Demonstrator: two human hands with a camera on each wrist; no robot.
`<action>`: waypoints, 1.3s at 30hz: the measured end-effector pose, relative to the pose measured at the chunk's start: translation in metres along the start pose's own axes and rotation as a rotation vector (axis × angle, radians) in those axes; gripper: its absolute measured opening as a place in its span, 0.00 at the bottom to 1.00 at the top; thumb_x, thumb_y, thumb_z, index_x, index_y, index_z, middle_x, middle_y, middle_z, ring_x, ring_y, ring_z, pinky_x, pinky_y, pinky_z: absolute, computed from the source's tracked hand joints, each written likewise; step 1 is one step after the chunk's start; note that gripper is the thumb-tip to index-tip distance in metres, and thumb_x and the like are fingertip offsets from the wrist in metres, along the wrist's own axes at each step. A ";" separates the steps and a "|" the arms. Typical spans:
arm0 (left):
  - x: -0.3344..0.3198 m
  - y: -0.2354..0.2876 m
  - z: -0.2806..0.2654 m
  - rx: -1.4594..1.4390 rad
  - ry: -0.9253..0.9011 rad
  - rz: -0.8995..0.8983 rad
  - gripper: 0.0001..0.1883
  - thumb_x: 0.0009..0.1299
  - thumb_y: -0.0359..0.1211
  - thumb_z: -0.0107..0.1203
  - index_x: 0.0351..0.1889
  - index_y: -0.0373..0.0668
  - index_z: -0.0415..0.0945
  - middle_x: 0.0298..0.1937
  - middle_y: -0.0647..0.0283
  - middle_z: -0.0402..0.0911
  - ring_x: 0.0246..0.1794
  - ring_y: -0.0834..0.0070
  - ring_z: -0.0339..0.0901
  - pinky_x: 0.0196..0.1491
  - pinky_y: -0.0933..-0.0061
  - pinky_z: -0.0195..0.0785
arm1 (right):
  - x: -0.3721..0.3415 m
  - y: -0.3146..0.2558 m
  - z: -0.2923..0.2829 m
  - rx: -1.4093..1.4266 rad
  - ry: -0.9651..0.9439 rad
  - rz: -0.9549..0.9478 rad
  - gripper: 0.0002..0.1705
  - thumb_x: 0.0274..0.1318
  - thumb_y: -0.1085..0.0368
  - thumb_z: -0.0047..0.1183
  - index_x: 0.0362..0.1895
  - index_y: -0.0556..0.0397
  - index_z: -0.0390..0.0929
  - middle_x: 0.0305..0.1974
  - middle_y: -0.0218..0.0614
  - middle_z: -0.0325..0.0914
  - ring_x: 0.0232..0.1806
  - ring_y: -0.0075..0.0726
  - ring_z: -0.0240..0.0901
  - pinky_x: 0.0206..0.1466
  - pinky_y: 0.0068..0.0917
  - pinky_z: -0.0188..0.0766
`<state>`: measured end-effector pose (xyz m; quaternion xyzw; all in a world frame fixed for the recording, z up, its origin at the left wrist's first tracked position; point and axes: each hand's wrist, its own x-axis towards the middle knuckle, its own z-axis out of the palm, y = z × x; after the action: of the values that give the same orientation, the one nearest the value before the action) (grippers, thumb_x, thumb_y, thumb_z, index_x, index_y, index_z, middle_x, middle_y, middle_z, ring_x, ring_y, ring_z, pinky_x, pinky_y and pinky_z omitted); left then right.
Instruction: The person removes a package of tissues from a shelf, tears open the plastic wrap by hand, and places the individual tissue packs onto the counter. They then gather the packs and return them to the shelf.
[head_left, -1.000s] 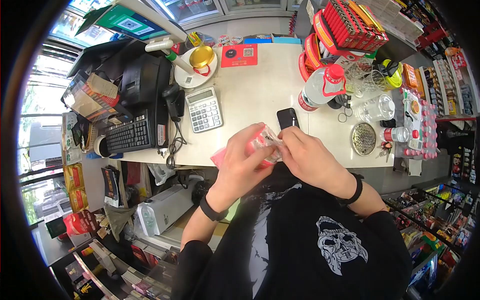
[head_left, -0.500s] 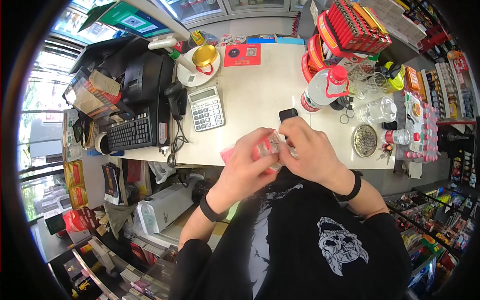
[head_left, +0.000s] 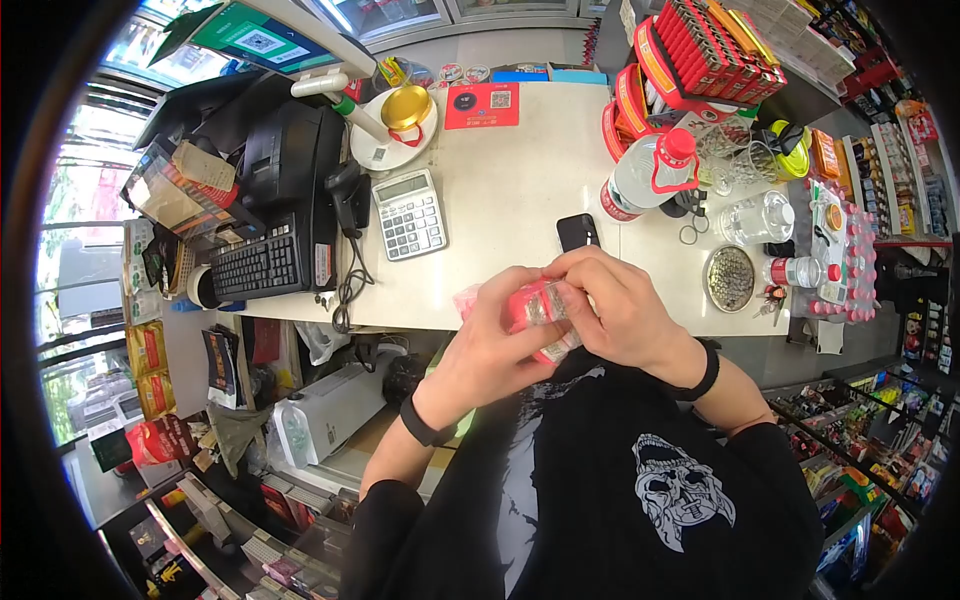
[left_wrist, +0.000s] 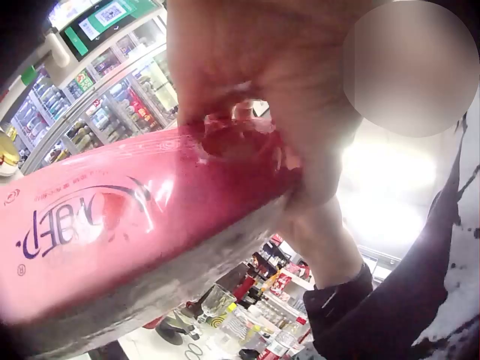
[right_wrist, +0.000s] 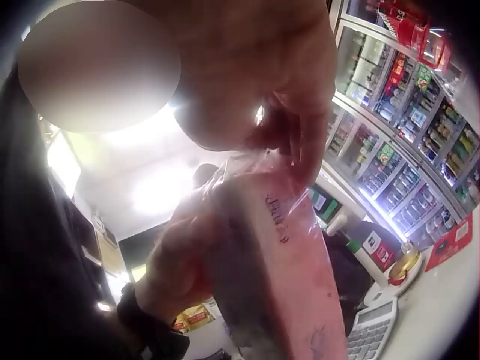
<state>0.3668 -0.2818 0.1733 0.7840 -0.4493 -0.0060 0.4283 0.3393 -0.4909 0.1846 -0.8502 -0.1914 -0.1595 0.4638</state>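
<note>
One pink packet (head_left: 532, 308) sat above the worktop's (head_left: 500, 190) near edge; my left hand (head_left: 480, 352) gripped its body (for steadiness, I judged), my right hand (head_left: 628, 322) pinching its end.

A pink packet (left_wrist: 97, 217) bears dark characters and ®; a green sign (head_left: 272, 42) and red card (head_left: 483, 107) show QR codes.

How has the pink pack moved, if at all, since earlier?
Yes, pack went right in head view: its left end, once below the calculator, is now right of it.
</note>
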 end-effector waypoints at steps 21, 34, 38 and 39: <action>0.000 -0.003 -0.003 -0.018 -0.106 0.009 0.24 0.47 0.24 0.74 0.45 0.47 0.84 0.70 0.47 0.65 0.67 0.47 0.70 0.63 0.54 0.73 | -0.008 0.003 0.007 -0.200 0.019 -0.097 0.10 0.51 0.72 0.63 0.37 0.56 0.77 0.35 0.37 0.75 0.29 0.44 0.78 0.30 0.36 0.78; -0.005 -0.011 0.010 0.076 -0.138 0.105 0.26 0.44 0.26 0.75 0.45 0.46 0.84 0.68 0.48 0.64 0.66 0.47 0.71 0.64 0.50 0.72 | -0.022 0.020 0.029 0.170 0.150 0.342 0.08 0.55 0.74 0.60 0.33 0.58 0.72 0.30 0.40 0.75 0.26 0.38 0.77 0.29 0.32 0.75; -0.011 -0.015 0.009 0.107 -0.146 0.128 0.27 0.43 0.27 0.76 0.45 0.45 0.84 0.68 0.49 0.65 0.65 0.47 0.71 0.65 0.47 0.71 | -0.020 0.021 0.025 0.332 0.049 0.565 0.05 0.60 0.73 0.57 0.35 0.59 0.73 0.31 0.37 0.77 0.29 0.29 0.77 0.33 0.27 0.75; -0.012 -0.017 0.010 0.112 -0.149 0.135 0.27 0.43 0.27 0.76 0.45 0.45 0.84 0.68 0.49 0.65 0.66 0.47 0.70 0.65 0.47 0.71 | -0.021 0.023 0.026 0.409 0.047 0.620 0.05 0.61 0.72 0.57 0.35 0.60 0.73 0.31 0.36 0.78 0.30 0.27 0.77 0.33 0.26 0.75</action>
<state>0.3677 -0.2754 0.1506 0.7721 -0.5313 -0.0101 0.3485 0.3343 -0.4837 0.1452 -0.7537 0.0578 0.0107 0.6546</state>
